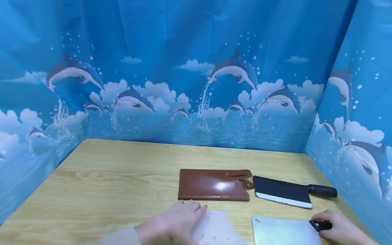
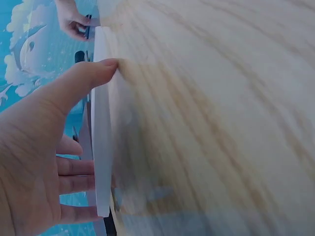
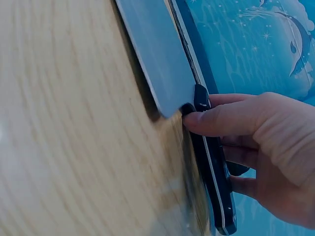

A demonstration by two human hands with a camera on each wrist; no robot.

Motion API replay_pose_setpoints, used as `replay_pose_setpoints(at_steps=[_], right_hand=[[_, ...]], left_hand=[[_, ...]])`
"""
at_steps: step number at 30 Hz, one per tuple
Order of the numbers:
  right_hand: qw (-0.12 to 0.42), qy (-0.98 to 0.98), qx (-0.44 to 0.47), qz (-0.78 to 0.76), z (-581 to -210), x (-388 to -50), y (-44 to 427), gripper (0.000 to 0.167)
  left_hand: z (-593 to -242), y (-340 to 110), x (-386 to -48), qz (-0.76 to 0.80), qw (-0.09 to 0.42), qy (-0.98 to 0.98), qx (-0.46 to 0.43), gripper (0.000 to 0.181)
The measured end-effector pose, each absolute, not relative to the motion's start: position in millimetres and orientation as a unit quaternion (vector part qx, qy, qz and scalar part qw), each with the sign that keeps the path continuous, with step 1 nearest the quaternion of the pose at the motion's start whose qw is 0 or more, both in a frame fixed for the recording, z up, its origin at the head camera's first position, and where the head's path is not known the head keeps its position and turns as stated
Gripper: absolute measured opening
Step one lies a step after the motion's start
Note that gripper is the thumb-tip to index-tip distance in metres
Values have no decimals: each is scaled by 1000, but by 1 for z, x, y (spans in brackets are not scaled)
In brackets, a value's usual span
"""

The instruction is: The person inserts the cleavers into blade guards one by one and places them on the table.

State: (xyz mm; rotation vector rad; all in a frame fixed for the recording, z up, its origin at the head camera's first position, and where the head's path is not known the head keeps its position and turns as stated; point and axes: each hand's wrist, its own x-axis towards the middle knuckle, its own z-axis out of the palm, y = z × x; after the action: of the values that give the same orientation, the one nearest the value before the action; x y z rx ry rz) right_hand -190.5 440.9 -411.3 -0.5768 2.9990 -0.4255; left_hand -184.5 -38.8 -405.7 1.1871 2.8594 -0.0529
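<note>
A white, slotted blade cover (image 1: pixel 219 233) lies near the table's front edge; my left hand (image 1: pixel 181 220) grips its left end. The left wrist view shows the cover (image 2: pixel 102 147) edge-on, my left thumb over its near side and fingers on the other. To its right is a silver cleaver (image 1: pixel 287 235), its blade pointing left toward the cover, not touching it. My right hand (image 1: pixel 340 228) holds the black handle. In the right wrist view my thumb presses the handle (image 3: pixel 212 172) near the blade (image 3: pixel 160 59), fingers behind it.
Behind the cover lies a brown leather sheath (image 1: pixel 208 184). A dark-bladed cleaver (image 1: pixel 281 190) with a black handle lies right of it, behind the silver one. Blue dolphin-print curtains (image 1: pixel 187 59) border the wooden table (image 1: pixel 107 177) at the back and sides.
</note>
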Motion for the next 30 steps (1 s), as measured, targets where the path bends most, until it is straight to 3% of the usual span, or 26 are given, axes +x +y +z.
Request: replay_pose_setpoints(at_steps=[15,23,30], right_hand=[[26,969,-216,-121,-412,-189,442,28],[61,972,-167,-153,-404,-186,430,39],[29,968,-192,-160,-395,-185,414,40]], left_hand=[[-402,-72,-187,59,-2,934,353,111],[-393,-92,-194,97,-52,926,362,106],[-394,-99,-198,65,-94,921,373,106]])
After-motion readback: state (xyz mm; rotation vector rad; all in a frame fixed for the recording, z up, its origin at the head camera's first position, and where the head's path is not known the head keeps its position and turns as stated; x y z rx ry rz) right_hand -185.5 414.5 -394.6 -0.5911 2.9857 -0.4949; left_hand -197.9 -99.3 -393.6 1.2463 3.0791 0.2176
